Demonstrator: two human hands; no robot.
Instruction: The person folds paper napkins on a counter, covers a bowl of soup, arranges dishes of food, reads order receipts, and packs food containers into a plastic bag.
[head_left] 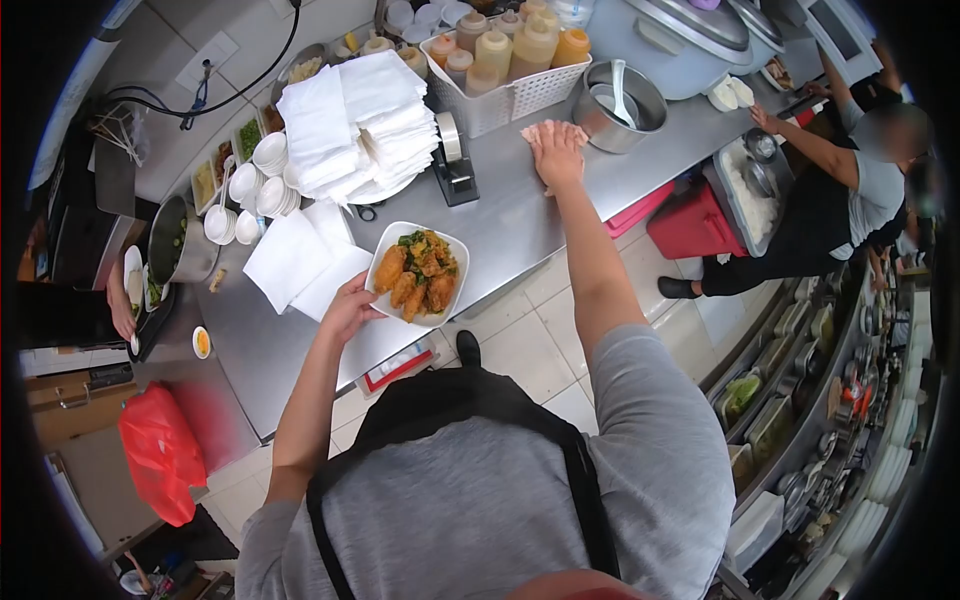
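My left hand (350, 308) grips the left edge of a white square plate (449, 312) at the counter's front edge. Fried chicken pieces (409, 292) and a fried mix with green leaves fill the plate. Farther right, my right hand (557, 155) presses a pinkish cloth (531, 133) onto the steel counter, its fingers over the cloth. White paper sheets (297, 256) lie just left of the plate, below a tall stack of white napkins (355, 120). A black tape dispenser (457, 178) stands between the stack and my right hand.
A white basket of sauce bottles (541, 93) and a steel pot (640, 132) with a ladle stand behind my right hand. White bowls and spoons (272, 195) sit at left. A red bin (689, 222) and a co-worker (845, 185) are at right; another person's hand (121, 315) is at far left.
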